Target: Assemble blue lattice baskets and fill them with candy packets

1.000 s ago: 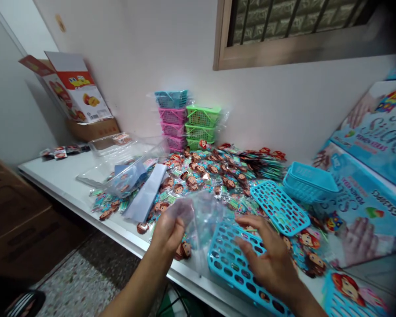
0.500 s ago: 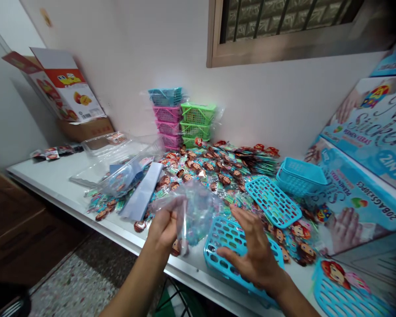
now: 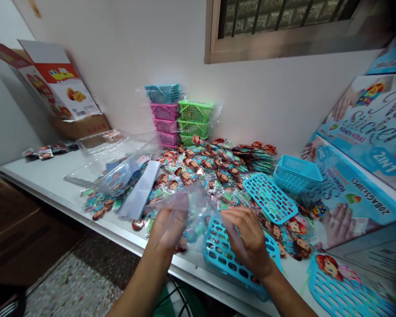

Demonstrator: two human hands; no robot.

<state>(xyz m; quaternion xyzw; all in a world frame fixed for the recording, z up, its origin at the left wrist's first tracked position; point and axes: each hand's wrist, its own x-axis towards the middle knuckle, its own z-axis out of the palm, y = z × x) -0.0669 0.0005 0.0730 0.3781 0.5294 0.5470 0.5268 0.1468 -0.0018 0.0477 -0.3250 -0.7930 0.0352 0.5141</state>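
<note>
Right hand [image 3: 247, 235]: moved in, fingers clamped on bag [image 3: 199, 204].
Left hand [image 3: 168, 226]: clamped too, likely so bag is spread.
Basket [image 3: 219, 245]: set under right fingers.

Head view is looking forward and down from the person's head | is facing the wall [image 3: 128, 48], window [image 3: 277, 24] showing at 1 o'clock | worktop [image 3: 29, 169] spreading below | left hand [image 3: 170, 226] at 7, right hand [image 3: 246, 231] at 5, sitting nearest

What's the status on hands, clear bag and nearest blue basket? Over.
Left hand and right hand: both holding clear plastic bag. Blue basket: on table, partly hidden by right hand. Packets heaped beyond.
</note>
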